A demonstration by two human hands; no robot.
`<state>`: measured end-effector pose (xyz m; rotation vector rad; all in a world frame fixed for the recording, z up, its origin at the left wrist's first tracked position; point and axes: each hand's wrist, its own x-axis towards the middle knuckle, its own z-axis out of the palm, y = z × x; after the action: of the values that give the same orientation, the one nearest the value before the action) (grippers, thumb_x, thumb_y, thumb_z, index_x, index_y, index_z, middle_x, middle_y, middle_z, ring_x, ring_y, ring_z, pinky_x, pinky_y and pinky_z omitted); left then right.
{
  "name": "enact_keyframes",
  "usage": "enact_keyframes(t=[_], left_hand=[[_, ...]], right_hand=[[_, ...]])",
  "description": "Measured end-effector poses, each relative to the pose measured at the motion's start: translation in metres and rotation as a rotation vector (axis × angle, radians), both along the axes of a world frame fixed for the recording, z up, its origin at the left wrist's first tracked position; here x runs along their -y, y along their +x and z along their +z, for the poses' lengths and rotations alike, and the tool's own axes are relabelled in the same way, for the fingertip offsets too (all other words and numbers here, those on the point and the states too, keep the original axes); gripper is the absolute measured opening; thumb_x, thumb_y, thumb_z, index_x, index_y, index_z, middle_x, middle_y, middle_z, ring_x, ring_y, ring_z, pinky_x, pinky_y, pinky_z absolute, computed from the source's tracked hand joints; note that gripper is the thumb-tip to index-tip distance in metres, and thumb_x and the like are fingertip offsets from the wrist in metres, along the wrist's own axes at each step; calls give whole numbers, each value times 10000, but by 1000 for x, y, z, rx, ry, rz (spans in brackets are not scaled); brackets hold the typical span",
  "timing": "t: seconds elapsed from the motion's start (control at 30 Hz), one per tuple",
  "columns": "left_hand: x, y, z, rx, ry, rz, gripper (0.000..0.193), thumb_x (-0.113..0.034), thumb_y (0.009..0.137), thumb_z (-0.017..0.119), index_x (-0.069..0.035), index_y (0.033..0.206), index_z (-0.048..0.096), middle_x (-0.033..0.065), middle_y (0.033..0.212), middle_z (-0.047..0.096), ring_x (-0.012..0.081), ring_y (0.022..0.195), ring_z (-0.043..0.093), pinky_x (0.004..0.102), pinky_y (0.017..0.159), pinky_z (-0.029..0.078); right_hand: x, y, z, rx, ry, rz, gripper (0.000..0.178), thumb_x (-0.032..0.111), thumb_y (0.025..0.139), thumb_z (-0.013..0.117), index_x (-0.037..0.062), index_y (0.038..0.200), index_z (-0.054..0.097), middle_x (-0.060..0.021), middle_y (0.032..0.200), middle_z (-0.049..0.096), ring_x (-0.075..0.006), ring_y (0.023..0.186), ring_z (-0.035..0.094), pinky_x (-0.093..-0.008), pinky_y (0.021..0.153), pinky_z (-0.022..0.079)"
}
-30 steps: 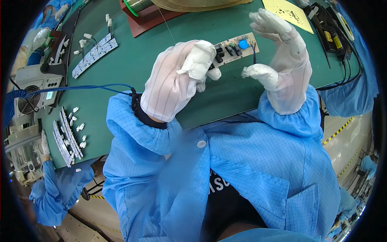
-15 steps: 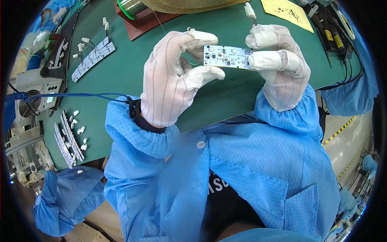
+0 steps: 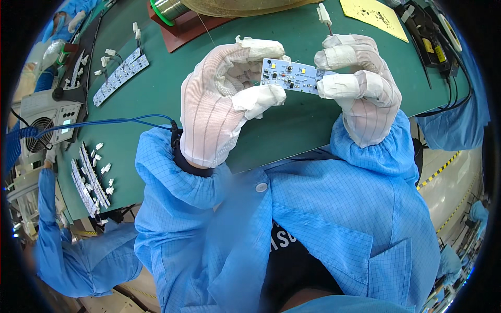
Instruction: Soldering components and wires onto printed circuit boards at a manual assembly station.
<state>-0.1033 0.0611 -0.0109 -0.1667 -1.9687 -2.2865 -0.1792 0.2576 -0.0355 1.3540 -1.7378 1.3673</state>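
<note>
A white circuit board point(image 3: 293, 75) with small components is held level between my two gloved hands, above the green table. My right hand point(image 3: 360, 86) pinches its right end between taped thumb and fingers. At the left end, the taped thumb and forefinger of my left hand point(image 3: 222, 94) close around the board's lower and upper edges; the other fingers curl behind. A white connector plug point(image 3: 324, 14) on a short dark wire sticks up beyond my right hand, and the wire's lower end is hidden. A blue cord point(image 3: 104, 122) runs to the strap at my left wrist.
Finished-looking strips aside, a circuit board strip point(image 3: 121, 77) with plugs lies left; several more strips point(image 3: 90, 180) lie nearer. A solder spool point(image 3: 169, 10) stands at the back, a yellow sheet point(image 3: 373, 18) back right. A grey fan unit point(image 3: 49, 122) and a co-worker's sleeve point(image 3: 47, 203) are left.
My left thumb and forefinger have closed in on the board's left end, and the board has tilted slightly. At the lower left, the co-worker's arm has reached up toward the grey unit.
</note>
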Motion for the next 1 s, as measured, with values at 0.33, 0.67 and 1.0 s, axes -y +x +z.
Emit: enact_keyframes(t=[0.33,0.67,1.0], left_hand=[[1,1,3,76,33,-26,422,9,721,706,13,1111,546,106,946,653,120,742,618,195,488,423],[0,0,2,56,-56,-33,432,-24,716,703,7,1110,527,101,870,640,85,628,552,199,474,396],[-1,1,-4,-6,-61,-24,416,10,692,696,-3,1075,533,95,828,621,76,593,532,199,482,403]], right_hand=[[2,4,-1,106,-11,-20,173,45,635,747,107,789,699,-79,878,678,-213,872,626,-306,765,500],[-1,7,0,144,25,-15,178,10,637,732,88,788,679,-105,875,668,-245,862,622,-339,762,513],[0,5,-1,116,31,18,145,28,654,719,77,772,651,-119,845,653,-277,826,613,-409,776,495]])
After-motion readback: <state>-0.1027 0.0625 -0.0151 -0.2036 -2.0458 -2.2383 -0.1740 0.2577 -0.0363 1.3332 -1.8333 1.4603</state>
